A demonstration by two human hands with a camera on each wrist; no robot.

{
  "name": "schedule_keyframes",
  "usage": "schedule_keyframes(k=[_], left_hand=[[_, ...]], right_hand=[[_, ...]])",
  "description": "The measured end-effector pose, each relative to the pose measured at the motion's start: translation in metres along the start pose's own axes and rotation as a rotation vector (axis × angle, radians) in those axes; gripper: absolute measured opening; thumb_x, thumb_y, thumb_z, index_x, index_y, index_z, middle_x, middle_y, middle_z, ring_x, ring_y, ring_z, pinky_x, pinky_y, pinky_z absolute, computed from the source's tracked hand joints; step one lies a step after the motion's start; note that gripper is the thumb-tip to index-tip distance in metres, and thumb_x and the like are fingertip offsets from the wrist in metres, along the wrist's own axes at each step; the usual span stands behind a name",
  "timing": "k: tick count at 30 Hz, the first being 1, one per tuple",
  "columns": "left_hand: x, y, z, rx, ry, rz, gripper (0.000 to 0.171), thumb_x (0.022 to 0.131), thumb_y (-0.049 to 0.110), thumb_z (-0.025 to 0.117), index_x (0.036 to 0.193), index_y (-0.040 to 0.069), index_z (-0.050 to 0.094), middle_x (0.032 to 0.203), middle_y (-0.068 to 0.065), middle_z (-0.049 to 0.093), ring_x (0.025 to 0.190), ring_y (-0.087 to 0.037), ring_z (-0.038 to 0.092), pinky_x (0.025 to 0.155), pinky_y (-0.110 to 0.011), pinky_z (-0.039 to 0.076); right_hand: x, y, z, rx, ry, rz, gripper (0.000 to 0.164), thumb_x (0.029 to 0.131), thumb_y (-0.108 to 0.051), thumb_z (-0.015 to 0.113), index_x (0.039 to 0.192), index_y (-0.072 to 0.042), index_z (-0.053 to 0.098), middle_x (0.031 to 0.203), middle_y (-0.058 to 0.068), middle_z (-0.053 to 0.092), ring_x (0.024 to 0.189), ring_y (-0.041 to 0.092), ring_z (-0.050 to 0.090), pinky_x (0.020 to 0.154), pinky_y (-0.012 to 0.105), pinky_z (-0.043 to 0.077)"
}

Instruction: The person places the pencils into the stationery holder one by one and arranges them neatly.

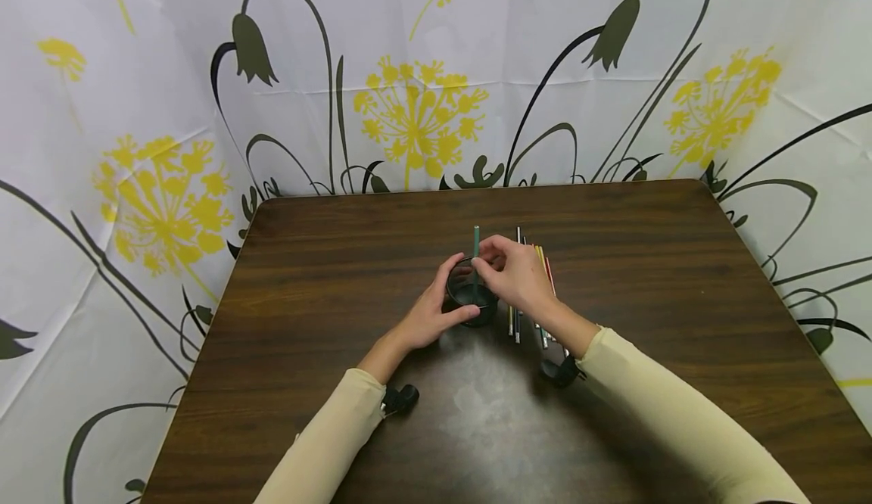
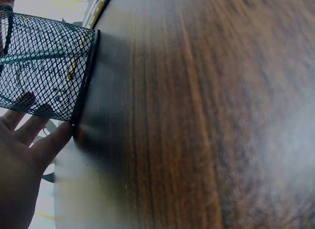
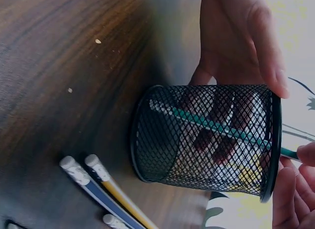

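Observation:
A black wire-mesh pencil cup (image 1: 482, 312) stands upright on the table. My left hand (image 1: 431, 313) holds it from the left, with the thumb near the rim and the fingers round the far side, seen through the mesh in the right wrist view. A green pencil (image 1: 476, 239) is inside the cup, its top sticking out above the rim. Thumb and fingers of my right hand (image 1: 521, 273) pinch that pencil near the rim. Through the mesh (image 3: 211, 135), the pencil's pale lower end shows close to the cup's base.
Several loose pencils (image 1: 517, 328) lie on the brown wooden table (image 1: 327, 262) right of the cup, partly under my right hand and forearm. Eraser ends of a dark blue and a yellow pencil (image 3: 118, 194) show beside the cup. A flower-print curtain (image 1: 409, 27) hangs behind the table.

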State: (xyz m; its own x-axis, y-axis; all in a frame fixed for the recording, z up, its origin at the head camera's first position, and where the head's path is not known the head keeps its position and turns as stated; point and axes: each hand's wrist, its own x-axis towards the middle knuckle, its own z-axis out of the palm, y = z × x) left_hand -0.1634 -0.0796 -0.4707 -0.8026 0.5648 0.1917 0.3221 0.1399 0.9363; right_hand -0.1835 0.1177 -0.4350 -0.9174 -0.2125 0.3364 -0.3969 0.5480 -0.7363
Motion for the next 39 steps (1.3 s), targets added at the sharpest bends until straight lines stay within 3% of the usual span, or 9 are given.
schedule_keyframes(k=[14,18,21,26,33,39], left_hand=[[0.001,0.003,0.0,0.029,-0.003,-0.025,0.083,0.093,0.011,0.067,0.155,0.005,0.012,0.148,-0.022,0.036,0.134,-0.044,0.036,0.105,-0.061,0.031],[0.002,-0.015,0.001,0.057,0.013,-0.028,0.084,0.093,0.02,0.068,0.157,0.018,0.012,0.149,-0.013,0.038,0.136,-0.035,0.038,0.106,-0.057,0.032],[0.002,-0.018,0.002,0.06,0.021,-0.034,0.084,0.093,0.021,0.068,0.156,0.021,0.013,0.149,-0.011,0.037,0.136,-0.034,0.037,0.106,-0.058,0.032],[-0.001,0.003,0.0,0.035,0.007,-0.052,0.083,0.093,0.012,0.066,0.156,0.01,0.012,0.15,-0.02,0.034,0.136,-0.042,0.035,0.104,-0.062,0.031],[-0.001,0.003,0.0,0.034,0.004,-0.049,0.083,0.093,0.009,0.066,0.156,0.009,0.012,0.15,-0.021,0.034,0.135,-0.044,0.035,0.104,-0.062,0.031],[0.0,0.002,0.0,0.009,0.001,-0.037,0.082,0.093,0.008,0.065,0.155,0.004,0.011,0.148,-0.025,0.035,0.134,-0.047,0.035,0.103,-0.063,0.032]], right_hand=[[0.018,0.0,0.005,-0.129,-0.043,0.087,0.02,0.091,-0.022,0.07,0.105,-0.008,0.071,0.081,-0.002,0.07,0.068,0.01,0.065,0.06,0.032,0.052],[0.021,0.0,0.007,-0.155,-0.046,0.095,0.02,0.091,-0.022,0.07,0.106,-0.008,0.071,0.079,-0.003,0.069,0.066,0.01,0.063,0.06,0.032,0.05],[0.023,-0.001,0.008,-0.173,-0.053,0.103,0.021,0.091,-0.022,0.07,0.106,-0.008,0.071,0.078,-0.002,0.069,0.066,0.012,0.062,0.06,0.033,0.05],[0.024,-0.003,0.009,-0.183,-0.075,0.117,0.022,0.091,-0.023,0.069,0.106,-0.008,0.072,0.078,-0.002,0.07,0.066,0.012,0.062,0.061,0.033,0.05],[0.024,-0.005,0.006,-0.157,-0.108,0.151,0.024,0.091,-0.024,0.07,0.108,-0.007,0.071,0.076,-0.003,0.069,0.061,0.009,0.062,0.059,0.031,0.05],[0.019,-0.001,-0.006,-0.049,-0.139,0.188,0.029,0.093,-0.023,0.068,0.117,-0.006,0.069,0.077,0.0,0.071,0.061,0.015,0.067,0.053,0.031,0.047]])
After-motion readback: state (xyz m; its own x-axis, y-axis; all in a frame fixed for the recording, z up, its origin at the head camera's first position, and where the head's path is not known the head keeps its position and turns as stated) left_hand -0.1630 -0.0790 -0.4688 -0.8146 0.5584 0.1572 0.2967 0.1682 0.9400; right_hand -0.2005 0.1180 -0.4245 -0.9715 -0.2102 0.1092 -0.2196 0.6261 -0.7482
